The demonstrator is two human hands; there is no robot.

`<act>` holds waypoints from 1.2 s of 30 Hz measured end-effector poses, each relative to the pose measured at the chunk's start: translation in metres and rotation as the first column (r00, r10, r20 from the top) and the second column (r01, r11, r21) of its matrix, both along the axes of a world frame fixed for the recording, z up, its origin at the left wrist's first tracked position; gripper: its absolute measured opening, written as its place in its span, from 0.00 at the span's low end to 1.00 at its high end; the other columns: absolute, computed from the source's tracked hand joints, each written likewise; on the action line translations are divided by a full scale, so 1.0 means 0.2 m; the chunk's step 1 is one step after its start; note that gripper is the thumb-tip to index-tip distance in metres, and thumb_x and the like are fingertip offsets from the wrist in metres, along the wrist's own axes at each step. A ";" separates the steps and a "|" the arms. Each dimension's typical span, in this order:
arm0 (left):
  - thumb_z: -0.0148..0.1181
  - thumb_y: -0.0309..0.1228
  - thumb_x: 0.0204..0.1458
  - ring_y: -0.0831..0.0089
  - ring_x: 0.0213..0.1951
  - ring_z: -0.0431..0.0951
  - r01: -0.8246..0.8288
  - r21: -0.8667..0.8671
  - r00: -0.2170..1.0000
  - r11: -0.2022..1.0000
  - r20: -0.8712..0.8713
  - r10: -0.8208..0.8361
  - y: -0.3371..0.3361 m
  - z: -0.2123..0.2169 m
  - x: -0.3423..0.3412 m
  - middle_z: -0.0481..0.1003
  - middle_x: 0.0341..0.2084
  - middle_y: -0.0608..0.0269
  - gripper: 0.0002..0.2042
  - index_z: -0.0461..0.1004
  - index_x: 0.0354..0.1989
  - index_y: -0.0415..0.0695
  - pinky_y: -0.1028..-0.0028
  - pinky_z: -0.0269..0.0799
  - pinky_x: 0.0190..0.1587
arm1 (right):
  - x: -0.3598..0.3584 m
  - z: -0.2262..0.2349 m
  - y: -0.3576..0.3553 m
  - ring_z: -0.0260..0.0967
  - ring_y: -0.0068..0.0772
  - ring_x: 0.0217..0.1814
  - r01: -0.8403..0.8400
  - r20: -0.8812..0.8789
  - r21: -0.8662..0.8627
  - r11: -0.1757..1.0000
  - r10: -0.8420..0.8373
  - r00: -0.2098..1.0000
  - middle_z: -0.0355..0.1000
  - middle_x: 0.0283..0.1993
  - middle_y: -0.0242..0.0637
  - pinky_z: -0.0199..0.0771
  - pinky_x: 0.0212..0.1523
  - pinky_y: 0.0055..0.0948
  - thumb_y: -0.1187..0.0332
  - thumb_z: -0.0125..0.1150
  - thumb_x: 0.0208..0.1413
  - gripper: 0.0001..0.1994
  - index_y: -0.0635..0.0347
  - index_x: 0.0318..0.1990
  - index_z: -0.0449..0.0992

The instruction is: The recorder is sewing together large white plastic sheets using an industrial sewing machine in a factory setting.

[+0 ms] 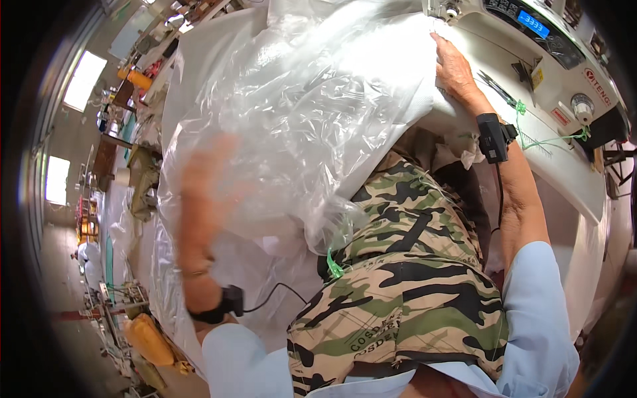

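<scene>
Translucent plastic sheet [298,99] at sewing machine [561,83], probably mid-feed, wants flattening; right hand [456,71] at edge, left hand [204,182] blurry, can't tell grips.

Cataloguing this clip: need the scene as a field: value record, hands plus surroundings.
left hand: motion-blurred over crumpled plastic sheeting, contact unclear
right hand: at the sheeting's right edge, near the white sewing machine
display: lit, blue
right of right hand: slender dark tool, green cord
lap: camouflage-patterned cloth
wrists: black device on each
</scene>
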State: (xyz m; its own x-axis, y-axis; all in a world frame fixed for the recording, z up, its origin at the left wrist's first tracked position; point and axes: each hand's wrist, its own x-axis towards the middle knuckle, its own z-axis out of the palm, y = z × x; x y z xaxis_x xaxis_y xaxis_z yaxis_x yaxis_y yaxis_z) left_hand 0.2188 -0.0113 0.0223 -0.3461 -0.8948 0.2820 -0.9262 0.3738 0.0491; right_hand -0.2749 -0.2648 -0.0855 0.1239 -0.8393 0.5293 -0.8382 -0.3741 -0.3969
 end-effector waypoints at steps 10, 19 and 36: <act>0.51 0.27 0.53 0.51 0.31 0.79 -0.537 -0.034 0.783 0.843 0.353 0.512 -0.14 -0.97 0.75 0.78 0.25 0.50 0.10 0.80 0.27 0.43 0.53 0.69 0.39 | 0.01 0.00 0.14 0.69 0.45 0.62 0.002 0.013 0.003 1.000 -0.002 1.000 0.68 0.62 0.48 0.68 0.63 0.39 0.75 0.59 0.54 0.30 0.59 0.66 0.62; 0.57 0.34 0.54 0.48 0.33 0.78 -0.334 0.248 0.900 0.909 0.371 0.229 -0.08 -0.29 0.38 0.78 0.28 0.46 0.09 0.80 0.30 0.43 0.55 0.73 0.36 | 0.19 -0.10 0.65 0.73 0.39 0.47 -0.050 0.310 -0.362 0.931 0.171 0.935 0.73 0.46 0.44 0.73 0.50 0.31 0.75 0.55 0.59 0.18 0.63 0.57 0.68; 0.56 0.21 0.59 0.70 0.42 0.80 0.408 0.113 0.762 0.906 -0.588 -0.270 -0.46 -0.09 -0.92 0.81 0.41 0.55 0.09 0.79 0.45 0.36 0.74 0.75 0.46 | 0.43 -0.13 1.00 0.69 0.25 0.50 -0.852 0.897 0.302 0.427 0.175 0.406 0.74 0.49 0.35 0.71 0.52 0.28 0.61 0.63 0.59 0.21 0.66 0.55 0.73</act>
